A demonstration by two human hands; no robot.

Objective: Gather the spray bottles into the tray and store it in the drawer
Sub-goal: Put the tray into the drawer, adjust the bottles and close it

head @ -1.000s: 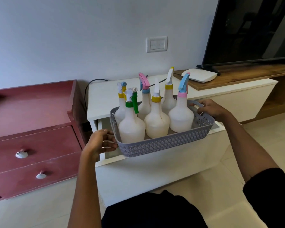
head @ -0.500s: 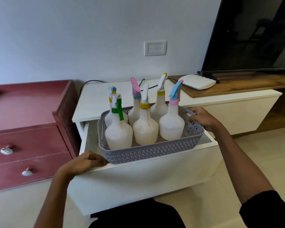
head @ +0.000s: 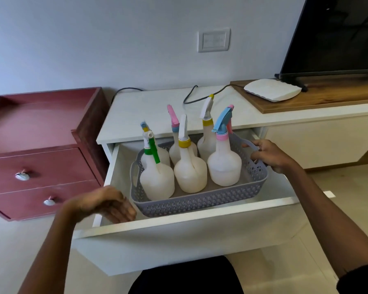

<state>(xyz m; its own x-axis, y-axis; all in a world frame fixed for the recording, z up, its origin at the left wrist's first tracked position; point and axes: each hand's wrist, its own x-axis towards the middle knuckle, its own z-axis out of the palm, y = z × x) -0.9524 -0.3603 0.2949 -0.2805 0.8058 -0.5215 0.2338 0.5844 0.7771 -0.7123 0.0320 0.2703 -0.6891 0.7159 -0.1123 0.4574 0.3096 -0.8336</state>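
Inside the pulled-out white drawer (head: 179, 232) of the long white cabinet (head: 149, 111): a grey perforated plastic tray (head: 200, 203), carrying six white translucent spray bottles (head: 190, 175) in two rows of three, all upright. Front row, left to right: green trigger (head: 153, 150), white trigger on a yellow collar (head: 183, 132), blue trigger on a pink collar (head: 222, 122). Behind them, a blue-and-yellow top, a pink trigger and a white trigger tipped yellow. Right hand (head: 268, 154) closed around the looped handle at the tray's right end, fingers curled through the opening. Left hand (head: 106, 203) blurred, loosely curled and holding nothing, just off the tray's left front corner above the drawer's front edge; contact with the tray or drawer impossible to tell. Whether the tray sits on the drawer floor or hangs slightly above it, also unclear. Left of the cabinet, a dark red wooden chest (head: 40, 166) with two drawers and metal knobs. On the wooden shelf to the right, a flat white device (head: 272, 90) beside the foot of a black television (head: 336, 35); a white switch plate (head: 214, 40) on the wall.
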